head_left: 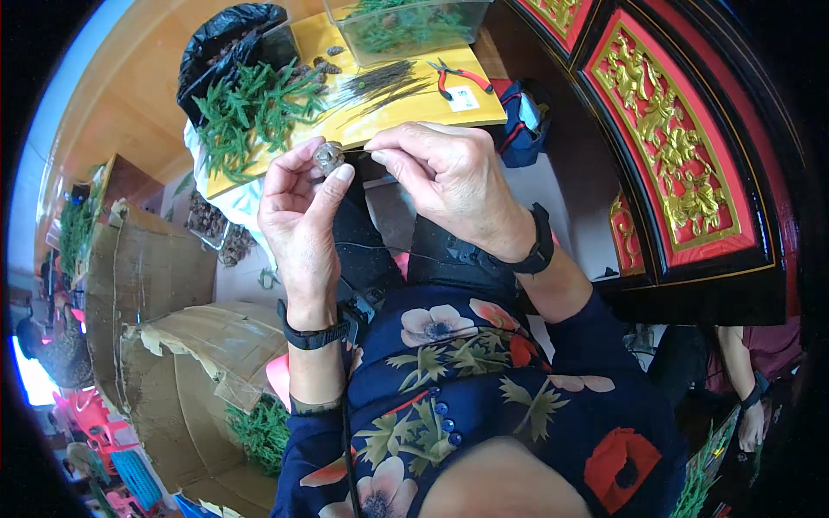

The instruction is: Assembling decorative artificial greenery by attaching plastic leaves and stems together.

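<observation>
My left hand [298,207] grips a small brown cone [329,156] between thumb and fingertips. The cone sits at the fingertips, just over the near edge of the yellow table [371,129]; this hold probably serves to leave its side towards my right hand [458,177] exposed. The right hand is just beside it, thumb and forefinger pinched together, tips apart from the cone. I cannot tell whether anything thin is between them.

Surroundings, by position from the hands:
- Beyond the left hand: green sprigs [250,112], heaped over the table edge, with a black plastic bag [200,60] behind. The heap limits free movement that way.
- Beyond and between both hands: a spread of thin dark stems or wires [384,82], probably laid flat for single pick-up.
- Beyond the right hand: red-handled pliers [449,71] with handles spread, presumably placed within reach.
- Farther out: a clear bin [406,47] with greenery inside, blocking reach across the table.
- Right of the right hand: a red and gold carved panel [673,138], bounding that side.
- Left of and nearer than the left hand: an open cardboard box [155,268].
</observation>
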Demonstrator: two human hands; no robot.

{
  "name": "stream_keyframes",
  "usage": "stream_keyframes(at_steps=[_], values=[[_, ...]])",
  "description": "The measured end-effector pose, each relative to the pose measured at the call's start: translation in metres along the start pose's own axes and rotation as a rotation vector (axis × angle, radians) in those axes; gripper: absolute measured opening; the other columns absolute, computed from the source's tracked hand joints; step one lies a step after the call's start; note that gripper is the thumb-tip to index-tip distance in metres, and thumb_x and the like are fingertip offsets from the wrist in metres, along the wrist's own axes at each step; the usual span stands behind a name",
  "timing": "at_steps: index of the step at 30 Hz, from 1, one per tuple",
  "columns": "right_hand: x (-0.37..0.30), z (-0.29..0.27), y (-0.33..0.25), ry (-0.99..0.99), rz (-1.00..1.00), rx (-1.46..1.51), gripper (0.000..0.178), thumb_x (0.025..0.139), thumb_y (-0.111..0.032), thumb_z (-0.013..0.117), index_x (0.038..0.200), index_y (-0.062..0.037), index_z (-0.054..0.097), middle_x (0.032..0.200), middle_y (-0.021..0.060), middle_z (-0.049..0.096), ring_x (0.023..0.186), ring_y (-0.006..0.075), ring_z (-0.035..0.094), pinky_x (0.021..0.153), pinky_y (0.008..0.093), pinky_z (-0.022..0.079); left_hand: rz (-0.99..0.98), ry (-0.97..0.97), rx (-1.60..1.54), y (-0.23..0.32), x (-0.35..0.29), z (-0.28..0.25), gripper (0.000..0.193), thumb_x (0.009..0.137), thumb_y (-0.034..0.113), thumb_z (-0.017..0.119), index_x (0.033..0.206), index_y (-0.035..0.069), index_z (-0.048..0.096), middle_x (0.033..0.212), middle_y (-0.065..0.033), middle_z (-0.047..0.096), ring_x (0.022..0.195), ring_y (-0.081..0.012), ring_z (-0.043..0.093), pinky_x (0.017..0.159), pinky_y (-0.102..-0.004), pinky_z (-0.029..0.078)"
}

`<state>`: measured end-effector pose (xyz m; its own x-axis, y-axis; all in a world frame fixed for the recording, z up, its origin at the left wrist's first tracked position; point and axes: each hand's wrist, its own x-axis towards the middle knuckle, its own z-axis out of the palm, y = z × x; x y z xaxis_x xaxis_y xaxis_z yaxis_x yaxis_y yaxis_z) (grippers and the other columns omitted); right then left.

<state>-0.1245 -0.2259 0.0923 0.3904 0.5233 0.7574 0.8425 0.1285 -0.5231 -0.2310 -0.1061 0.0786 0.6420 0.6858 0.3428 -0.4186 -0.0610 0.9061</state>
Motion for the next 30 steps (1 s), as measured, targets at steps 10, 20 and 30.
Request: stream_keyframes(at_steps=[10,20,30], values=[[-0.001,0.001,0.004,0.01,-0.046,0.013,0.01,0.077,0.001,0.064,0.087,0.0001,0.064,0.074,0.0117,0.064,0.06,0.0181,0.062,0.053,0.0252,0.048,-0.126,-0.025,-0.044,0.002,0.001,-0.004,0.037,0.074,-0.006,0.067,0.109,-0.002,0.055,0.1,-0.0064,0.06,0.09,-0.0108,0.056,0.077,-0.0227,0.048],[-0.002,0.003,0.001,0.016,0.021,0.015,0.005,0.079,0.0,0.063,0.084,0.0004,0.061,0.07,0.0101,0.063,0.059,0.0151,0.063,0.052,0.0245,0.048,-0.139,-0.079,-0.082,-0.001,-0.003,0.004,0.038,0.074,-0.006,0.067,0.109,-0.002,0.055,0.098,-0.0067,0.06,0.087,-0.0108,0.056,0.076,-0.0228,0.049],[-0.004,0.004,-0.002,0.062,0.041,0.004,0.006,0.079,0.0,0.063,0.082,0.0002,0.057,0.069,0.0088,0.063,0.06,0.0141,0.064,0.051,0.0245,0.049,-0.108,-0.09,-0.193,0.001,-0.007,0.015,0.025,0.087,0.007,0.058,0.11,-0.002,0.054,0.098,-0.0079,0.059,0.085,-0.0117,0.058,0.072,-0.0226,0.05]])
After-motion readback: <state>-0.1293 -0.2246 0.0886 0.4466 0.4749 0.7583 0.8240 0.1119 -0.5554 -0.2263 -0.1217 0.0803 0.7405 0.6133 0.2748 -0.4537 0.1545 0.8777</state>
